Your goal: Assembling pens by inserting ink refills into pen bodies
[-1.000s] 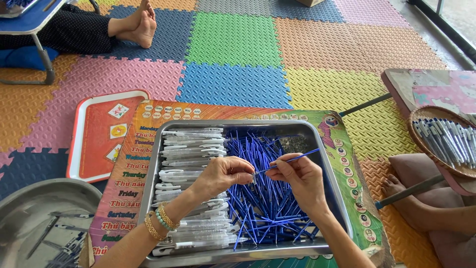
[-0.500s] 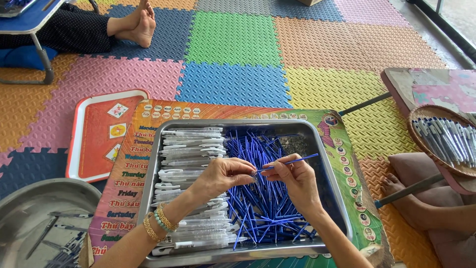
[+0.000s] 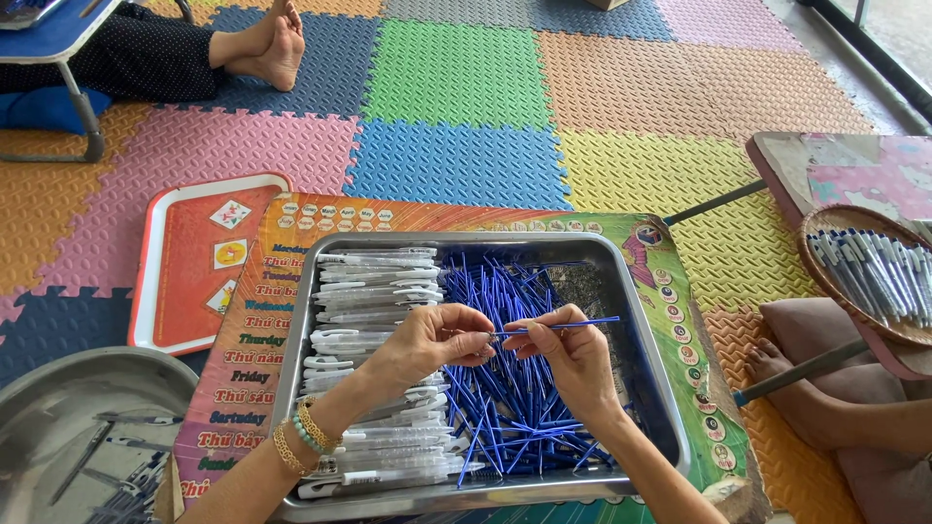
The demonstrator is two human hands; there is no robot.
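You're mid-assembly, it looks like: your right hand (image 3: 573, 359) pinches one blue refill (image 3: 558, 326) between thumb and fingertips, rod lying level, its free end pointing to 3 o'clock. Your left hand (image 3: 437, 340) is closed at the refill's 9 o'clock end, fingers curled tight around something small. I can't tell whether it's a clear barrel or just the tip. Both hands hover over the middle of the steel tray (image 3: 652, 388).

The next move calls for a straight, in-line push with a steady left grip, judging by the alignment.

Counts: one refill in hand; loose blue refills (image 3: 505, 408) piled at 3 o'clock in the tray, dozens, too tangled to count; clear pen barrels (image 3: 374, 291) stacked at 9 o'clock, roughly twenty-plus. One wicker basket (image 3: 854, 228) of pens far at 3 o'clock. One red tray (image 3: 175, 281) at 9 o'clock. One metal basin (image 3: 58, 408) at 8 o'clock.
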